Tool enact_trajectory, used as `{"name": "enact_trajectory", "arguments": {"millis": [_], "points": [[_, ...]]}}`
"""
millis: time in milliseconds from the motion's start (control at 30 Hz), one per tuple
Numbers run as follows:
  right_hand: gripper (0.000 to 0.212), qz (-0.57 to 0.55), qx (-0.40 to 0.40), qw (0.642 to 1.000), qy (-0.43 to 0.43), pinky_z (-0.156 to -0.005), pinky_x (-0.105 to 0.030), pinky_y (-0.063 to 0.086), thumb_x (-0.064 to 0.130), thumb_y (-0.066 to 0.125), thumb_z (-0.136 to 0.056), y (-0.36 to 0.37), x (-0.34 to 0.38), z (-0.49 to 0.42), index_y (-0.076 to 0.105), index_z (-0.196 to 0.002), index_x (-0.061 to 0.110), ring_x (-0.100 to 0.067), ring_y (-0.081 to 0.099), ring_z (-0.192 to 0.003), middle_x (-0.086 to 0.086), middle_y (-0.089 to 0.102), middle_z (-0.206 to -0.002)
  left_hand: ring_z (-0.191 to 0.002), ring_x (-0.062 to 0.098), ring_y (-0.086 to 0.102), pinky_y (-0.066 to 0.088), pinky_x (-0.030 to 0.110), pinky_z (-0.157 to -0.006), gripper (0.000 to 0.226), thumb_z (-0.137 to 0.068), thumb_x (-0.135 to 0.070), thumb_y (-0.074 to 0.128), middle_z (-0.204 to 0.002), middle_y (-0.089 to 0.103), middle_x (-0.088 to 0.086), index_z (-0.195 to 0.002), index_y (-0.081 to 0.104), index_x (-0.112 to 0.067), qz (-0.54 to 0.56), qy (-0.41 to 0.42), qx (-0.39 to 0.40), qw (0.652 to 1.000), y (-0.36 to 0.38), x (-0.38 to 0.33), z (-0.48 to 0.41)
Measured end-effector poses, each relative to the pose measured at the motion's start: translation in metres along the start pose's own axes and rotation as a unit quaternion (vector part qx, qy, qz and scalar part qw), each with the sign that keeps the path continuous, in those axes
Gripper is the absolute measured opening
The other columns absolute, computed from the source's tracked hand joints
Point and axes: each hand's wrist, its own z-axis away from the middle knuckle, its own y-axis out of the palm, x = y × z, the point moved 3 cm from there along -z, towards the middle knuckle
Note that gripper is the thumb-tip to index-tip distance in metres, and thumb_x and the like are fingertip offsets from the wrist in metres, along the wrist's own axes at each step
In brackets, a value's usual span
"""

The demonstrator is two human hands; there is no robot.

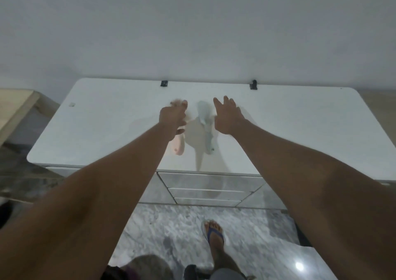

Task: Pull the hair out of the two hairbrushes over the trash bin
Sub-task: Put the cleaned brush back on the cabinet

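Note:
Two hairbrushes lie side by side on the white dresser top (300, 130). My left hand (172, 119) is closed around the pink hairbrush (179, 147). The brush's handle sticks out toward me, and a tuft of light hair (176, 102) shows at its far end. The pale blue hairbrush (205, 119) lies just right of it, handle toward me. My right hand (227, 117) hovers at the blue brush's right side with fingers spread, holding nothing. The picture is blurred by motion. No trash bin can be made out.
The dresser stands against a plain wall and has mirrored drawers (210, 185) in front. Two small black clips (164, 83) sit at its back edge. My foot in a blue sandal (214, 234) stands on the marbled floor. A wooden piece of furniture (15, 108) is at the left.

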Motion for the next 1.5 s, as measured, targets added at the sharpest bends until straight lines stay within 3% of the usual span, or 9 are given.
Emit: {"name": "enact_trajectory", "arguments": {"millis": [100, 233, 567, 667, 800, 967, 1067, 1233, 1500], "points": [[0.067, -0.004, -0.012, 1.000, -0.022, -0.102, -0.048, 0.037, 0.015, 0.054, -0.087, -0.007, 0.026, -0.003, 0.024, -0.146, 0.015, -0.037, 0.029, -0.136, -0.018, 0.028, -0.147, -0.085, 0.027, 0.066, 0.055, 0.036, -0.075, 0.029, -0.084, -0.038, 0.062, -0.091, 0.070, 0.004, -0.095, 0.073, -0.013, -0.165, 0.104, -0.076, 0.978, -0.025, 0.006, -0.007], [0.063, -0.001, -0.023, 0.998, -0.054, -0.097, -0.046, 0.040, 0.014, 0.054, -0.087, -0.001, 0.053, -0.003, 0.027, -0.144, 0.013, -0.037, 0.035, -0.129, -0.018, 0.034, -0.140, -0.124, 0.025, 0.055, 0.041, 0.030, -0.101, 0.049, -0.088, -0.038, 0.059, -0.132, 0.061, 0.005, -0.130, 0.059, -0.012, -0.328, 0.146, -0.081, 0.930, -0.021, 0.026, -0.006], [0.068, 0.006, 0.013, 0.998, -0.059, -0.105, -0.048, 0.035, 0.015, 0.055, -0.089, 0.022, 0.070, -0.011, 0.022, -0.148, 0.015, -0.038, 0.027, -0.138, -0.018, 0.027, -0.148, -0.098, 0.030, 0.064, 0.054, 0.035, -0.081, 0.019, -0.076, -0.011, 0.061, -0.101, 0.063, 0.007, -0.094, 0.056, -0.011, -0.373, 0.068, -0.098, 0.920, -0.011, 0.038, -0.013], [0.067, 0.009, 0.019, 0.998, -0.055, -0.105, -0.048, 0.035, 0.016, 0.055, -0.088, 0.023, 0.071, -0.015, 0.023, -0.147, 0.016, -0.038, 0.026, -0.139, -0.018, 0.028, -0.148, -0.083, 0.030, 0.067, 0.055, 0.032, -0.071, 0.010, -0.073, -0.002, 0.057, -0.079, 0.061, 0.008, -0.078, 0.052, -0.009, -0.317, 0.042, -0.069, 0.945, -0.009, 0.037, -0.017], [0.067, 0.015, 0.022, 0.998, -0.050, -0.106, -0.050, 0.035, 0.018, 0.056, -0.087, 0.022, 0.072, -0.019, 0.023, -0.146, 0.016, -0.038, 0.026, -0.139, -0.018, 0.029, -0.147, -0.070, 0.028, 0.068, 0.060, 0.042, -0.074, 0.015, -0.067, 0.000, 0.055, -0.070, 0.065, 0.014, -0.082, 0.058, -0.004, -0.186, -0.012, -0.041, 0.982, -0.009, 0.035, -0.019], [0.069, 0.016, 0.024, 0.998, -0.053, -0.106, -0.050, 0.035, 0.018, 0.055, -0.087, 0.016, 0.083, -0.020, 0.022, -0.147, 0.016, -0.037, 0.028, -0.138, -0.017, 0.029, -0.147, -0.077, 0.027, 0.047, 0.044, 0.033, -0.065, 0.024, -0.084, -0.006, 0.057, -0.084, 0.049, 0.012, -0.067, 0.041, -0.014, -0.018, -0.064, -0.025, 0.997, -0.021, 0.036, -0.018], [0.069, 0.020, 0.019, 0.997, -0.067, -0.108, -0.051, 0.033, 0.018, 0.054, -0.087, 0.012, 0.100, -0.019, 0.022, -0.148, 0.016, -0.036, 0.029, -0.137, -0.017, 0.029, -0.149, -0.072, 0.024, 0.051, 0.042, 0.031, -0.064, 0.019, -0.086, 0.000, 0.059, -0.075, 0.050, 0.007, -0.072, 0.051, -0.011, 0.080, -0.096, -0.003, 0.992, -0.045, 0.037, -0.012], [0.073, 0.004, 0.029, 0.993, -0.112, -0.113, -0.054, 0.027, 0.019, 0.055, -0.087, 0.012, 0.160, -0.014, 0.020, -0.151, 0.017, -0.037, 0.024, -0.142, -0.016, 0.024, -0.153, -0.090, 0.030, 0.063, 0.057, 0.050, -0.079, 0.011, -0.098, 0.000, 0.049, -0.100, 0.058, 0.012, -0.107, 0.056, -0.003, 0.278, -0.069, 0.144, 0.947, -0.104, 0.047, 0.004], [0.069, -0.016, 0.037, 0.959, -0.282, -0.109, -0.050, 0.031, 0.014, 0.053, -0.087, 0.038, 0.336, 0.037, 0.024, -0.149, 0.014, -0.037, 0.029, -0.138, -0.018, 0.028, -0.150, -0.110, 0.027, 0.062, 0.059, 0.046, -0.080, 0.032, -0.100, -0.011, 0.048, -0.123, 0.057, 0.014, -0.132, 0.047, -0.003, 0.422, -0.012, 0.028, 0.906, -0.278, 0.133, 0.053]]}}
